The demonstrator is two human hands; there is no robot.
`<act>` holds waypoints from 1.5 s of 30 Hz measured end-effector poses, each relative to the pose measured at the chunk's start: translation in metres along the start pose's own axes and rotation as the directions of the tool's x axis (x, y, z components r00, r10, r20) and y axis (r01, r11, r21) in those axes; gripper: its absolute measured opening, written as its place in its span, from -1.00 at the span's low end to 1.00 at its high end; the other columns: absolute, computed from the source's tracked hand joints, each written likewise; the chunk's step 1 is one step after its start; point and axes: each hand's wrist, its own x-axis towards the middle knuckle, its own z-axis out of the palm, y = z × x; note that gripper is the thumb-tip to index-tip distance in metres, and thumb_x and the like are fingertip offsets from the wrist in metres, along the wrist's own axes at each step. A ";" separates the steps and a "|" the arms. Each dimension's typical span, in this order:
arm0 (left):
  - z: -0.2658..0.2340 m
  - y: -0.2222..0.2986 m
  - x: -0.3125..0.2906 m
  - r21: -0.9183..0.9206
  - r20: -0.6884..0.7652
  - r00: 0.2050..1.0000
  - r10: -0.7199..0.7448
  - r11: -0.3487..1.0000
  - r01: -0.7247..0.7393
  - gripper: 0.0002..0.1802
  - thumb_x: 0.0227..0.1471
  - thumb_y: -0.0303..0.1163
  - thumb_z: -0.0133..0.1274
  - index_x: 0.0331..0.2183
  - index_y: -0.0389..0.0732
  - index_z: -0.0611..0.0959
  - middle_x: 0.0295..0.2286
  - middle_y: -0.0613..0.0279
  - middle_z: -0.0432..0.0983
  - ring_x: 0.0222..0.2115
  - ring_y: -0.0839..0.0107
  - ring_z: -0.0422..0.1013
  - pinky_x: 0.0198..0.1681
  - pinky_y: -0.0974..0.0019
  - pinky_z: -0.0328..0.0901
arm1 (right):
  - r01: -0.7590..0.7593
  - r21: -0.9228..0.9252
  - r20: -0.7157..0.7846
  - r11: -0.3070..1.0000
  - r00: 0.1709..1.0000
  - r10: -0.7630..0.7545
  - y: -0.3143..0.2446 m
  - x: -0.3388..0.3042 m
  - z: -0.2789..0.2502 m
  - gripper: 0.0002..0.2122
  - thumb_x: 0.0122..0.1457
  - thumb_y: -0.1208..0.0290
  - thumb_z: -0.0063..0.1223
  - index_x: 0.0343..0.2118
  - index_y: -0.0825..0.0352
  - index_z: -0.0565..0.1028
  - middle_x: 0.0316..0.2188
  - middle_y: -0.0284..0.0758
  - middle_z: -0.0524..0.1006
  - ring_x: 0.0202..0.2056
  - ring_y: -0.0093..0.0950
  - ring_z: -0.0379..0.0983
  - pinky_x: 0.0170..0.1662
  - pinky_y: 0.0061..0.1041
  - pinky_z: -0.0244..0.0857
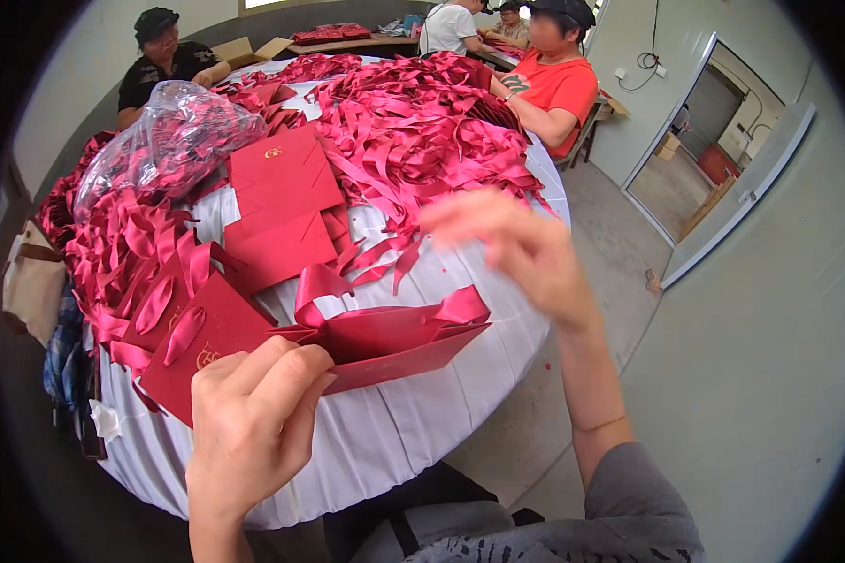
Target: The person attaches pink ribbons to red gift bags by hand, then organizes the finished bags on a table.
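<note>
The left hand (253, 413) is closed in a pinch, thumb and fingers gripping the near left corner of a red paper bag (406, 364). The bag lies tilted just to the right of that hand, its mouth parted toward the wearer. The right hand (526, 258) is raised beyond the bag and to its right, apart from it — blurred, fingers loosely bent, with nothing visible in them.

From the bag's mouth, just ahead of the left fingers, stands one ribbon loop (319, 293); another ribbon (464, 305) shows at the far right end, below the right hand. The step in hand looks like steadying the bag by its rim while its ribbons are dealt with. The next move would seem to call for the left pinch to stay firm without creasing the paper, and for the right hand to come down to the rim or a ribbon.

Just beyond the left hand lie red bags with ribbons (197, 352); farther ahead, flat red bags (286, 183). Left of these sits a clear plastic sack (174, 141), and past the right hand spreads a large ribbon heap (422, 141) — all on a white tablecloth (394, 432).
</note>
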 end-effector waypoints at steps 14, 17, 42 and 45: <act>0.035 -0.041 -0.004 0.002 -0.352 0.921 -0.165 0.984 0.177 -0.91 0.00 -0.69 -0.01 -0.37 -0.35 0.48 -0.60 0.27 0.27 -0.72 0.59 0.09 -0.69 0.48 -0.01 | -0.461 -0.539 -0.308 0.704 0.887 0.345 0.159 0.013 0.000 -0.75 0.01 0.30 0.14 -0.34 0.39 0.58 -0.48 -0.11 0.57 -0.45 -0.32 0.55 -0.34 -0.41 0.37; 0.039 -0.045 -0.005 -0.025 -0.393 0.902 -0.178 0.983 0.183 -0.91 0.01 -0.68 -0.01 -0.36 -0.35 0.49 -0.59 0.28 0.30 -0.72 0.62 0.10 -0.69 0.49 -0.01 | -0.430 -0.501 -0.376 0.751 0.890 0.258 0.152 0.009 -0.003 -0.82 0.03 0.30 0.06 -0.43 0.30 0.58 -0.55 -0.09 0.52 -0.46 -0.11 0.49 -0.38 -0.20 0.33; 0.047 -0.064 -0.013 -0.276 -0.398 0.834 -0.382 0.917 0.288 -0.96 0.05 -0.58 0.03 -0.38 -0.33 0.53 -0.58 0.36 0.39 -0.65 0.71 0.15 -0.65 0.56 0.00 | -0.249 0.509 -0.024 0.824 0.953 0.303 -0.013 0.010 -0.009 -0.81 0.25 0.49 -0.12 -0.13 0.45 0.37 -0.37 -0.20 0.52 -0.47 -0.51 0.53 -0.47 -0.64 0.37; 0.044 -0.061 -0.013 -0.285 -0.383 0.836 -0.393 0.911 0.298 -0.97 0.05 -0.59 0.03 -0.38 -0.33 0.53 -0.59 0.37 0.38 -0.65 0.72 0.14 -0.65 0.56 0.00 | -0.278 0.611 -0.075 0.741 0.912 0.404 -0.012 0.009 0.005 -0.77 0.24 0.53 -0.15 -0.07 0.49 0.35 -0.27 -0.17 0.51 -0.31 -0.44 0.54 -0.32 -0.56 0.44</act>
